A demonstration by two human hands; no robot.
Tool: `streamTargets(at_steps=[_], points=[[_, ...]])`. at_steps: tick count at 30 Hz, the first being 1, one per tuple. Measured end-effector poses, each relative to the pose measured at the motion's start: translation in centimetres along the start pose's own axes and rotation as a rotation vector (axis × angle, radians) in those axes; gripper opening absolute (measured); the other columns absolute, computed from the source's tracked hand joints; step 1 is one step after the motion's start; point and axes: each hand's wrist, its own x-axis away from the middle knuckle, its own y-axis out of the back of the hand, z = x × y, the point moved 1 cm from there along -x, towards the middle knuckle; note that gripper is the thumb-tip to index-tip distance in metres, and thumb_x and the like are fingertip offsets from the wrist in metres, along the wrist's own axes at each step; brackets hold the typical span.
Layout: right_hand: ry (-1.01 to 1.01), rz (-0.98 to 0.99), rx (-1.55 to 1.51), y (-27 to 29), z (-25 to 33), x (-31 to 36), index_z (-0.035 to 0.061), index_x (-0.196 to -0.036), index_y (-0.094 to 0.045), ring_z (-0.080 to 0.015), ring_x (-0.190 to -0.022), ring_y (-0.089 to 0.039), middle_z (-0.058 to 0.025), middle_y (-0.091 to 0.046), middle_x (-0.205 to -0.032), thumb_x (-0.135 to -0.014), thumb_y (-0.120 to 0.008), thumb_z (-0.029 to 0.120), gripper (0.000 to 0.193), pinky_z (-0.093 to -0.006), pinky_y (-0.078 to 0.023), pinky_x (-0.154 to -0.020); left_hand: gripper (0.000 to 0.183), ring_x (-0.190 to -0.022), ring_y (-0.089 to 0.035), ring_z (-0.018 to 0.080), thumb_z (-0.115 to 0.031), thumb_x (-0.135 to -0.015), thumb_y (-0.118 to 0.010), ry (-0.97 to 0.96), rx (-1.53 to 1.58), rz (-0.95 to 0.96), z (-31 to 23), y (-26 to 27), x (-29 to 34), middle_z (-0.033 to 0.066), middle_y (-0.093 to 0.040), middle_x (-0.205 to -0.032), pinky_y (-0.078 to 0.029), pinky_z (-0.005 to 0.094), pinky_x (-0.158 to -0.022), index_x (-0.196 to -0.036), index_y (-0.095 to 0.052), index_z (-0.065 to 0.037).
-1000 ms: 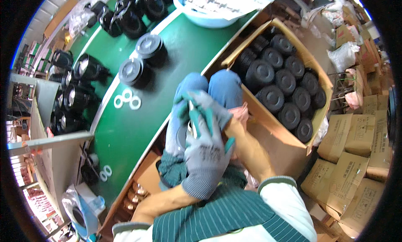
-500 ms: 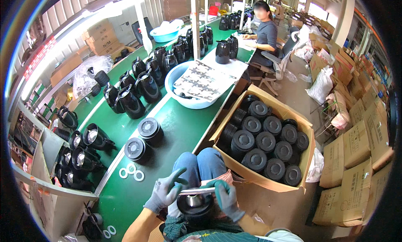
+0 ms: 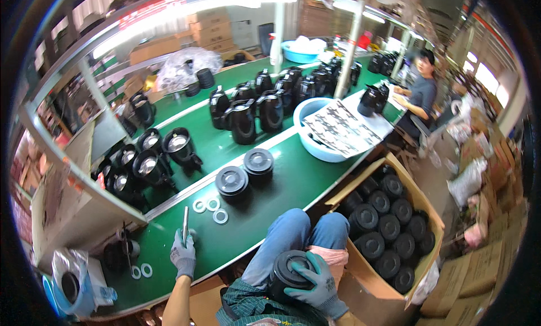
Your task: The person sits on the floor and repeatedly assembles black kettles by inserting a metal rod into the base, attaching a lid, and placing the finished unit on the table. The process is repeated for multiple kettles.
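My left hand (image 3: 183, 255), in a grey glove, is closed round a slim metal bar (image 3: 186, 220) that stands upright over the green table (image 3: 253, 210). A black vessel with a round black lid (image 3: 286, 268) rests in my lap. Across this lid lies my gloved right hand (image 3: 316, 286), its fingers and thumb curled over the top and right edge. The vessel's lower part is mostly hidden. Two black lidded pieces (image 3: 232, 181) stand on the table, with several white rings (image 3: 220, 215) beside them.
An open cardboard box (image 3: 414, 253) of black lidded pieces stands at my right. Black jugs (image 3: 243, 122) fill the table's far side, near a blue basin (image 3: 304, 114). More jugs with silvery interiors (image 3: 147, 165) lie at left. A co-worker (image 3: 421, 92) sits far right.
The bar that both hands held across the open vessel is now in my left hand, over the table at left. My right hand has moved onto the vessel's top, where a black lid now shows.
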Motion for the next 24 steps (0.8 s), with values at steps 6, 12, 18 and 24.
streamTargets(at_steps=[6,12,18,24], points=[[0.098,-0.331,-0.196,4.9,2.6,-4.1,0.0011,-0.119,-0.075,-0.0386,-0.134,-0.056,-0.0197,-0.066,-0.135,-0.063,-0.094,0.018,0.061,-0.0499,-0.043,-0.115,0.064,-0.131,-0.051,0.0482,-0.040,-0.089,-0.070,-0.079,-0.395,-0.266,3.8,-1.3,0.7,0.0266,-0.051,-0.145,-0.046,0.0541,-0.105,-0.142,-0.058,-0.005],[-0.340,-0.453,-1.193,0.4,-1.0,-10.3,-0.0018,-0.135,-0.061,-0.0210,-0.117,-0.064,-0.0107,-0.067,-0.131,-0.105,-0.065,0.035,0.047,-0.0383,-0.055,-0.100,0.061,-0.135,-0.049,0.0516,-0.046,-0.070,-0.091,-1.041,0.312,0.099,-10.2,4.6,6.2,0.0306,-0.044,-0.151,-0.037,0.0646,-0.113,-0.120,-0.066,-0.021],[-0.451,-0.006,-1.548,-4.8,-0.7,-15.3,0.0072,-0.157,-0.044,-0.0287,-0.135,-0.056,-0.0125,-0.057,-0.150,-0.110,-0.048,0.046,0.060,-0.0460,-0.047,-0.112,0.069,-0.132,-0.056,0.0436,-0.020,-0.064,-0.097,-0.877,0.468,-0.131,-10.8,3.3,0.0,0.0254,-0.054,-0.140,-0.048,0.0525,-0.113,-0.125,-0.064,-0.012],[-0.418,0.169,-1.602,-3.8,-7.4,-16.8,0.0003,-0.159,-0.037,-0.0374,-0.147,-0.044,-0.0217,-0.047,-0.159,-0.108,-0.039,0.059,0.078,-0.0568,-0.035,-0.121,0.057,-0.115,-0.061,0.0420,-0.025,-0.070,-0.093,-0.702,0.155,-0.703,-18.6,4.9,-25.5,0.0243,-0.057,-0.129,-0.051,0.0514,-0.099,-0.118,-0.066,-0.010]])
